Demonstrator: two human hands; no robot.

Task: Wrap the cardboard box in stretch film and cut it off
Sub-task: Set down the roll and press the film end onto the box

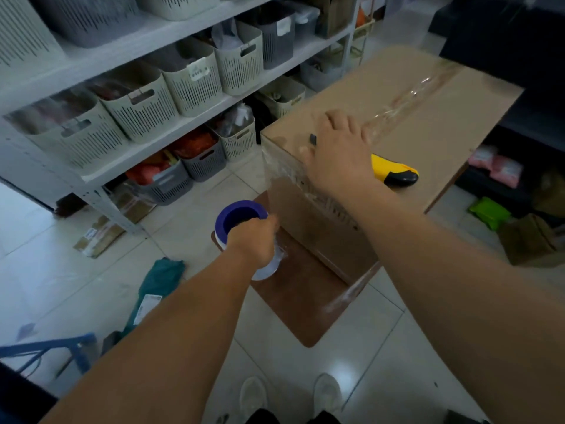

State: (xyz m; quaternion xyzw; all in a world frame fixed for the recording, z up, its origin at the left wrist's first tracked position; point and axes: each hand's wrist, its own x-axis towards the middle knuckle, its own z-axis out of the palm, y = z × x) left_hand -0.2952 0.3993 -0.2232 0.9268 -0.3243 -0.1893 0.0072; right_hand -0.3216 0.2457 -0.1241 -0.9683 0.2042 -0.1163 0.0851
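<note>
A left hand (255, 240) is gripping a stretch film roll (241, 228) beside a cardboard box (412, 96) on a low table (305, 307); the right hand (337, 151) is pressing spread fingers on the box top, beside a yellow cutter (394, 172).

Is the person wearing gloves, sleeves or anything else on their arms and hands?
No. Both forearms are bare right up to the picture's edge, with no sleeves showing. The left hand and right hand have no gloves, and no watch, bracelet or ring is visible on wrists or fingers. Lower down, pale shoes are worn.
</note>
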